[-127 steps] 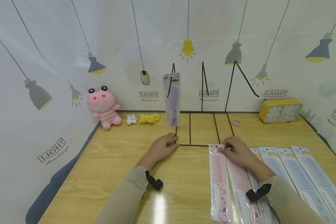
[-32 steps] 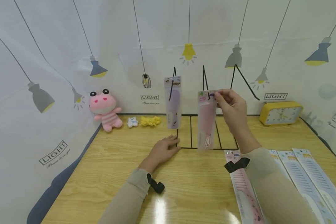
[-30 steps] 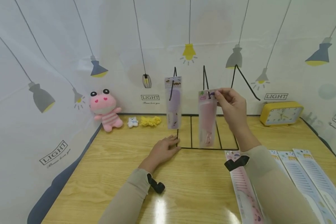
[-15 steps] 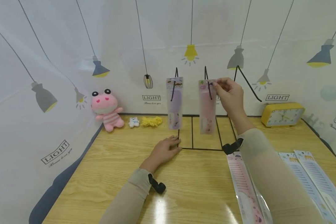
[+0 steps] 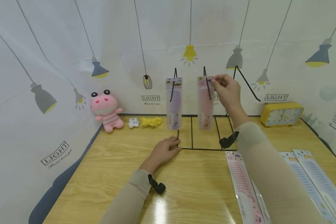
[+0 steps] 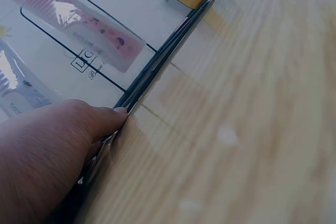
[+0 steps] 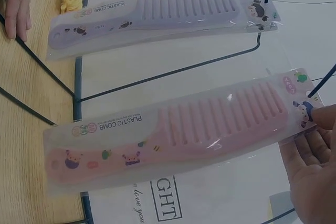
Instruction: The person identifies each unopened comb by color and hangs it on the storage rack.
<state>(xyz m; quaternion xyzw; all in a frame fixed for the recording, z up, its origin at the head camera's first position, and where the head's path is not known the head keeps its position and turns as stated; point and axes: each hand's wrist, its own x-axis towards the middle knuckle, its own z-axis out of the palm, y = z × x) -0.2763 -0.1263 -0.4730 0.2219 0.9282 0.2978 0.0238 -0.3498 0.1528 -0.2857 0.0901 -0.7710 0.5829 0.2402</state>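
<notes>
My right hand pinches the top right corner of a pink plastic comb in a clear packet. The packet hangs on the middle hook of a black wire rack, the hook's arm passing through its top hole. A purple packaged comb hangs from the hook to its left. My left hand rests low on the table, fingers relaxed, at the left front corner of the rack's base. In the left wrist view its thumb lies against the black wire.
The right hook bears nothing. Another pink packaged comb and blue ones lie at the right, partly under my right forearm. At the back stand a yellow clock, a pink plush toy, a small white bear and yellow yarn.
My right hand has lifted the pink comb from the table onto the middle hook, then moved it up and back along the hook. My left hand has stayed at the rack's corner.
</notes>
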